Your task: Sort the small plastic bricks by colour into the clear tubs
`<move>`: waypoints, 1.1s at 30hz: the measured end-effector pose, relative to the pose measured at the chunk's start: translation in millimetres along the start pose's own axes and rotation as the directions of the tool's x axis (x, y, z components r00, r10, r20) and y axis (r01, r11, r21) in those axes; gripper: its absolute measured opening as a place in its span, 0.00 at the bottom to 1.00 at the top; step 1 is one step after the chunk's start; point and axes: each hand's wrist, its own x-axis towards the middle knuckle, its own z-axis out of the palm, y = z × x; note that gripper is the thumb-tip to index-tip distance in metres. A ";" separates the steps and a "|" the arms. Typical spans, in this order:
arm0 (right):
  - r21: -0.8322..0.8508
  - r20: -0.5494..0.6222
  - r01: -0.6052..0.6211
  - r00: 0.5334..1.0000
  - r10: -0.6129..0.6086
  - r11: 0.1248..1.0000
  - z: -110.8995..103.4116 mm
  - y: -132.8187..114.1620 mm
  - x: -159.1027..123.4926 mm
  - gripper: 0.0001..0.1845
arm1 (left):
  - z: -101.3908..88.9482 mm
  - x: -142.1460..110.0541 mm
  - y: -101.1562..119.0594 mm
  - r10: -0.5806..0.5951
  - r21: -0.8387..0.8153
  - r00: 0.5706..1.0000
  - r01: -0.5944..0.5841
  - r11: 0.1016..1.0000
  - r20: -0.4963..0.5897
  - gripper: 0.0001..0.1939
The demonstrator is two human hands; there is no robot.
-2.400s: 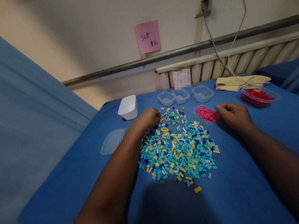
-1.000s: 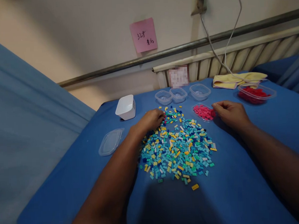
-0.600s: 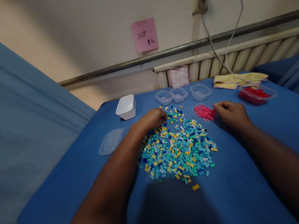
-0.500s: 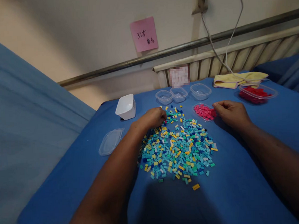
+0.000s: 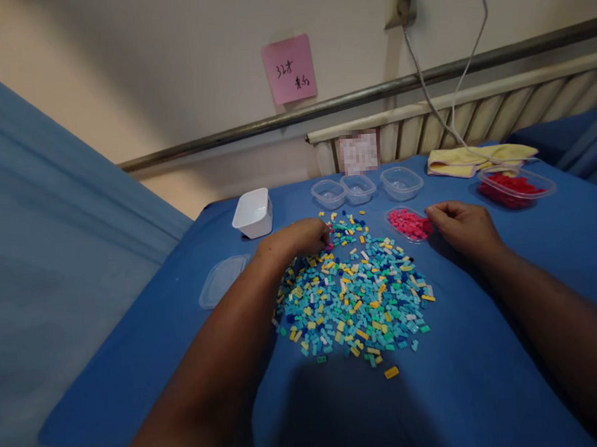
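Note:
Small toy building bricks [image 5: 357, 294] in turquoise, blue, green, yellow and white lie in a wide pile on the blue cloth. At the pile's far left edge, my left hand [image 5: 309, 236] is closed, fingers curled down among the bricks. A few pink bricks [image 5: 330, 246] show by its fingertips; what they grip is hidden. My right hand [image 5: 463, 225] rests at the right rim of a shallow clear tray [image 5: 415, 239] filled with pink bricks [image 5: 406, 222]. Its thumb and forefinger are pinched at a darker red brick [image 5: 427, 225].
Clear tubs [image 5: 401, 183] stand in a row at the back, with a white tub [image 5: 254, 216] to the left. A clear lid [image 5: 224, 281] lies nearer. At right are a tub of red pieces [image 5: 514, 189] and a yellow cloth [image 5: 480, 157]. A white cable [image 5: 421, 83] hangs down the wall.
My left hand has shifted slightly left and downward at the pile's edge, and more pink shows by its fingertips. My right hand has stayed by the tray.

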 end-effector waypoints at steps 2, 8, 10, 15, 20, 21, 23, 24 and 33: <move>-0.002 0.002 0.002 1.000 -0.002 1.000 -0.3 -0.3 -0.1 0.17 | -0.6 -3.3 -0.7 0.019 -0.047 1.000 -0.020 0.999 -0.012 0.14; -0.011 0.015 -0.004 1.000 0.004 1.000 -1.4 -2.8 -1.3 0.17 | -0.6 -4.4 5.0 0.059 -0.098 0.998 -0.062 0.993 -0.036 0.10; -0.018 0.012 -0.022 1.000 0.022 1.000 -1.4 -3.4 -1.4 0.18 | 0.1 -3.4 8.9 0.052 -0.082 0.998 -0.054 0.995 -0.026 0.09; -0.019 -0.001 -0.006 1.000 0.006 1.000 -0.7 -1.8 -0.7 0.17 | -0.3 -3.7 14.8 0.029 -0.083 0.999 -0.031 0.996 -0.026 0.07; -0.026 -0.001 -0.014 1.000 0.014 1.000 -0.2 -0.1 0.0 0.19 | 0.6 -0.5 15.9 -0.025 -0.069 0.999 0.022 0.997 -0.040 0.06; -0.027 0.000 -0.014 1.000 0.014 1.000 -0.1 -0.2 0.1 0.19 | 1.4 0.8 16.4 -0.027 -0.062 0.998 0.024 0.998 -0.057 0.06; -0.022 0.000 -0.010 1.000 0.010 1.000 0.0 -0.8 0.2 0.18 | 2.9 2.8 17.8 -0.018 -0.050 0.997 0.014 0.999 -0.081 0.08; -0.016 -0.002 -0.007 1.000 0.007 1.000 0.1 -1.2 0.2 0.18 | 3.5 3.4 18.6 -0.007 -0.043 0.996 0.004 0.999 -0.083 0.10; 0.006 0.006 0.023 1.000 -0.023 1.000 3.3 1.0 3.2 0.18 | -3.8 12.7 20.6 -0.003 -0.076 0.985 -0.010 0.997 -0.173 0.09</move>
